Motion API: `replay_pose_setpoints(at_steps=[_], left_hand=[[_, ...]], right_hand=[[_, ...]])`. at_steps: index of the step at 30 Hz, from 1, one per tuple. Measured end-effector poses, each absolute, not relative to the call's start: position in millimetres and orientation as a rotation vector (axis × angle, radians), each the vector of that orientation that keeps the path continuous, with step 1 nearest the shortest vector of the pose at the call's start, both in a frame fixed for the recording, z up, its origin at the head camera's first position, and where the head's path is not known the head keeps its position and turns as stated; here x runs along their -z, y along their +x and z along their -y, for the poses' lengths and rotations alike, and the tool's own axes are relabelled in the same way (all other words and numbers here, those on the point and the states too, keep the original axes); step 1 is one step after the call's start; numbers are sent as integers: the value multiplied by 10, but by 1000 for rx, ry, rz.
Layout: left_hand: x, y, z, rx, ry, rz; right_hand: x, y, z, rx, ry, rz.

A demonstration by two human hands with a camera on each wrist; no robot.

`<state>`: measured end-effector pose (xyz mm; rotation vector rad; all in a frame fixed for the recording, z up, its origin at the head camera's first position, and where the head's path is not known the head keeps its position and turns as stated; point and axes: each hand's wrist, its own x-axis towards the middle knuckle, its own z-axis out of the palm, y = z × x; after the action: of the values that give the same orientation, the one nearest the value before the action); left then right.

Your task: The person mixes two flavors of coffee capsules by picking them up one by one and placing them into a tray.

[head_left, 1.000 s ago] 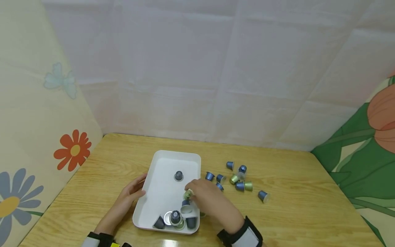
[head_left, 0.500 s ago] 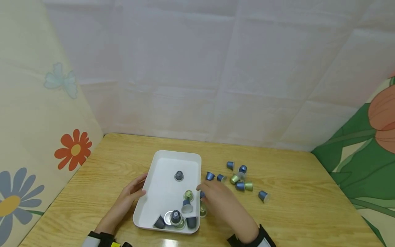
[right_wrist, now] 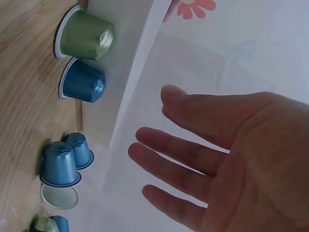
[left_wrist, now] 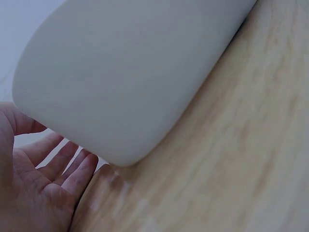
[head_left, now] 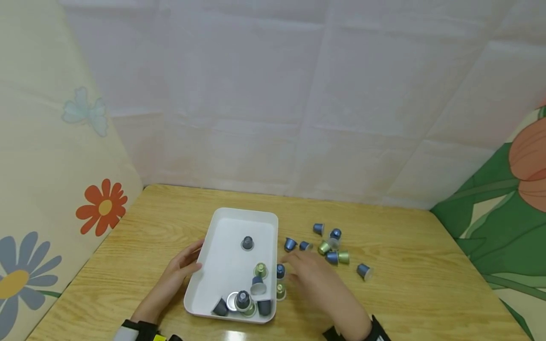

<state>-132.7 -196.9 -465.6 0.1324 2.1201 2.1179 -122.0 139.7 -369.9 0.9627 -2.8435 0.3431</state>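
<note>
My left hand (head_left: 184,266) rests with loosely extended fingers against the left side of the white tray (head_left: 230,222); in the left wrist view the tray's outer wall (left_wrist: 111,87) fills much of the picture. Just right of the tray, my right hand (head_left: 311,272) hovers above the table and holds nothing. The right wrist view shows its fingers (right_wrist: 178,150) straight and apart. Beside the tray's right wall stand a blue coffee capsule (head_left: 280,271) and a green coffee capsule (head_left: 280,291), bottoms up. Inside the tray are another green capsule (head_left: 260,270), a tipped blue capsule (head_left: 258,285) and a dark capsule (head_left: 247,243).
More dark capsules, such as a tipped one (head_left: 220,307), crowd the tray's near end. Several blue and green capsules lie scattered to the right, one blue capsule (head_left: 364,271) farthest out. A white cloth (head_left: 277,94) hangs behind the wooden table (head_left: 426,284).
My right hand has left the green capsule in the tray, brought a blue capsule beside the tray's right wall, let go and drawn back rightward. The left hand and tray have stayed still.
</note>
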Motion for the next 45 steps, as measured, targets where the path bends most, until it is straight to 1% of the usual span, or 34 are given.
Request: replay_pose_setpoints(at_steps=[21,26,37,45], left_hand=[[4688,-1334,1966,-2087,76,-2116],[4688,-1339,1962,-2093,66,-2114],[4670,-1319,1967,-2118,120,-2121],[4686,-1333,1966,-2094,60,-2129]], right_hand=[[4052,-1388,-1337,-323,884,2970],[4135,-1408,-1290,-282,914,2970],[4178,-1410,-1268,-238,927,2920],[4166,-1421,-1294,-283,911,2971]])
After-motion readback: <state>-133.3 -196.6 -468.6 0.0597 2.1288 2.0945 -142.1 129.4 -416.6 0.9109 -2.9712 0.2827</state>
